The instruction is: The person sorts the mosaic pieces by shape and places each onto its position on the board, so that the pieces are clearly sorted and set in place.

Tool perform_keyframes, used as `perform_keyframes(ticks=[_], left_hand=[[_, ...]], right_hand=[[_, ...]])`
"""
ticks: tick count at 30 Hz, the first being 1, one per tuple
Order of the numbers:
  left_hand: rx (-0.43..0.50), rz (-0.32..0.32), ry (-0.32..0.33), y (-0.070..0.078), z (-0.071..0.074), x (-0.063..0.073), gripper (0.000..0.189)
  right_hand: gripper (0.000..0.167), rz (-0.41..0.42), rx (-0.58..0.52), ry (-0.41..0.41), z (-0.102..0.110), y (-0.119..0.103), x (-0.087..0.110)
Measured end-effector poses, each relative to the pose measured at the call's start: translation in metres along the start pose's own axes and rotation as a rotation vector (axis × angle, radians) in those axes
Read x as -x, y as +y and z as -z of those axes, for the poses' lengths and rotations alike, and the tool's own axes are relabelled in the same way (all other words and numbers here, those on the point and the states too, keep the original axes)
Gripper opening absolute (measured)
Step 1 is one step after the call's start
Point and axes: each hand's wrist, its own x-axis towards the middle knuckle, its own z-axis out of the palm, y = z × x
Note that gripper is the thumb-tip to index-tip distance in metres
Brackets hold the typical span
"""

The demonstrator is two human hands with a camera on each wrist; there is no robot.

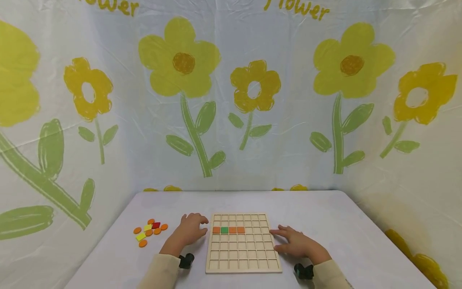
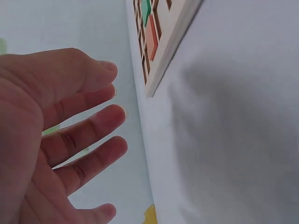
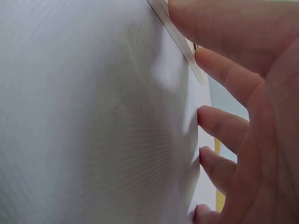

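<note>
A pale wooden grid board (image 1: 243, 255) lies flat in the middle of the table. One row near its far side holds a green square tile (image 1: 224, 230) between orange square tiles (image 1: 236, 230). Just left of the board hovers my left hand (image 1: 189, 229), its fingers spread and nothing in them. In the left wrist view, its thumb and fingertips are apart, with the board's corner beyond them. My right hand (image 1: 294, 242) is at the board's right edge, fingers extended. The right wrist view shows its thumb and index fingertip at the edge, the other fingertips by the tabletop.
Left of the left hand lies a loose group of orange discs (image 1: 142, 243), yellow squares (image 1: 140, 237) and a red piece (image 1: 156, 225). A white table (image 1: 310, 208) carries everything. Behind it and at both sides hangs a flower-printed curtain (image 1: 288, 152).
</note>
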Motion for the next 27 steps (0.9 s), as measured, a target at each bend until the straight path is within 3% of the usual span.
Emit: perform_keyframes(ticks=[16, 27], left_hand=[[-0.003, 0.104, 0.011, -0.03, 0.014, 0.018, 0.024], [0.006, 0.112, 0.0, -0.054, 0.027, 0.032, 0.024]], right_hand=[[0.06, -0.006, -0.009, 0.005, 0.001, -0.002, 0.001], [0.061, -0.016, -0.01, 0.004, -0.001, -0.001, 0.0]])
